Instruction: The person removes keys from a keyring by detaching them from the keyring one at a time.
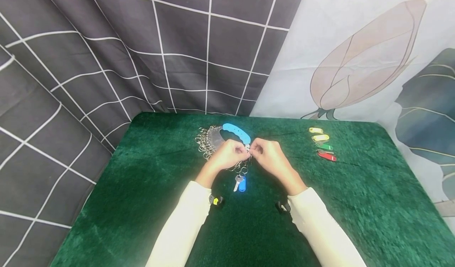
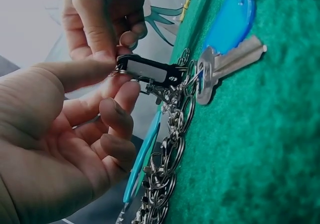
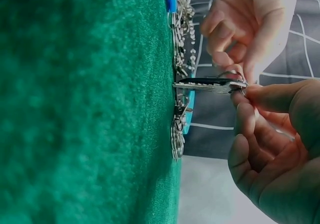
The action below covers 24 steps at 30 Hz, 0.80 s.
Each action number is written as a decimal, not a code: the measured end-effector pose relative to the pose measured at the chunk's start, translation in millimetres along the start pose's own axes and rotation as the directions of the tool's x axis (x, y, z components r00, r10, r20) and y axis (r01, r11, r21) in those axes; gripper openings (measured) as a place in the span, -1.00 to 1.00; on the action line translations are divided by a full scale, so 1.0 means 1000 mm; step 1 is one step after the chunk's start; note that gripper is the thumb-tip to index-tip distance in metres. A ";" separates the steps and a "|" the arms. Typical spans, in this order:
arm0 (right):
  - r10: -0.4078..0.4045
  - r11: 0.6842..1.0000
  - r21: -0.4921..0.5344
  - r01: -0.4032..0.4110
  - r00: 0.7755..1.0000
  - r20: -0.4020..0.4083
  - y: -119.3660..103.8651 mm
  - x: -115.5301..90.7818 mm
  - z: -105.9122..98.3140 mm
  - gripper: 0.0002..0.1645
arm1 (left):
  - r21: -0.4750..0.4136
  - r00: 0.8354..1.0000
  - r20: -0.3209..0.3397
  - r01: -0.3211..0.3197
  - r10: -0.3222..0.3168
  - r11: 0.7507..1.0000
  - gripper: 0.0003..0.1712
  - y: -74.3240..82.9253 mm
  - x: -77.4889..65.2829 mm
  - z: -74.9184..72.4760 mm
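Observation:
Just in front of a light blue handle (image 1: pixel 236 132), my left hand (image 1: pixel 231 153) and right hand (image 1: pixel 268 154) meet fingertip to fingertip. Between them they pinch the split ring (image 3: pixel 243 81) of a black key tag (image 2: pixel 145 70). A silver key (image 3: pixel 202 87) hangs beside that tag in the right wrist view. The handle belongs to a round key holder whose grey plate (image 1: pixel 215 138) is edged with several metal rings and clasps (image 2: pixel 167 174). Attached at its near side, a blue key tag (image 1: pixel 242 184) and its key (image 2: pixel 230 64) lie on the cloth. The fingers hide part of the holder.
On the right of the green cloth (image 1: pixel 355 204) lie two yellow key tags (image 1: pixel 320 138), a green key tag (image 1: pixel 324 146) and a red key tag (image 1: pixel 327 155), with keys beside some. A dark checked curtain (image 1: pixel 185 73) hangs behind the table.

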State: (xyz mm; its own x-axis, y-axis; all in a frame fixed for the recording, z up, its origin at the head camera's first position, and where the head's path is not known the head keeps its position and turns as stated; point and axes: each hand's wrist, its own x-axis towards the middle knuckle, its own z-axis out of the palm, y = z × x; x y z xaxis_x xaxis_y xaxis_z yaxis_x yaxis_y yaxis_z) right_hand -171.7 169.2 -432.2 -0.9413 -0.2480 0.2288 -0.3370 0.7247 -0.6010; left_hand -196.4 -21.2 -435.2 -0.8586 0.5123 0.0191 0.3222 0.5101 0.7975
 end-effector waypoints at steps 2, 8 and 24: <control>-0.008 1.000 0.001 0.008 1.000 -0.003 0.000 0.000 0.000 -0.92 | -0.007 1.000 -0.003 -0.010 0.010 1.000 -0.88 0.000 0.000 0.000; -0.004 1.000 -0.011 0.004 1.000 -0.001 0.001 0.001 0.000 -0.91 | -0.034 0.999 -0.010 -0.036 0.035 0.999 -0.89 -0.002 0.000 0.000; 0.052 0.996 -0.067 -0.055 0.998 -0.043 0.002 0.000 -0.002 -0.92 | -0.025 0.999 0.030 -0.025 0.025 0.999 -0.89 0.002 -0.002 -0.002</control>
State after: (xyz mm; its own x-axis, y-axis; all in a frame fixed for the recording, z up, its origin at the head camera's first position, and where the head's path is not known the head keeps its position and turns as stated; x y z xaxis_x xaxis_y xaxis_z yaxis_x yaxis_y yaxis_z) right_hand -172.4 172.2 -431.6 -0.9560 -0.1819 0.2302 -0.2830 0.7786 -0.5601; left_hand -194.6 -22.2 -432.4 -0.8377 0.5458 0.0212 0.3334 0.4802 0.8114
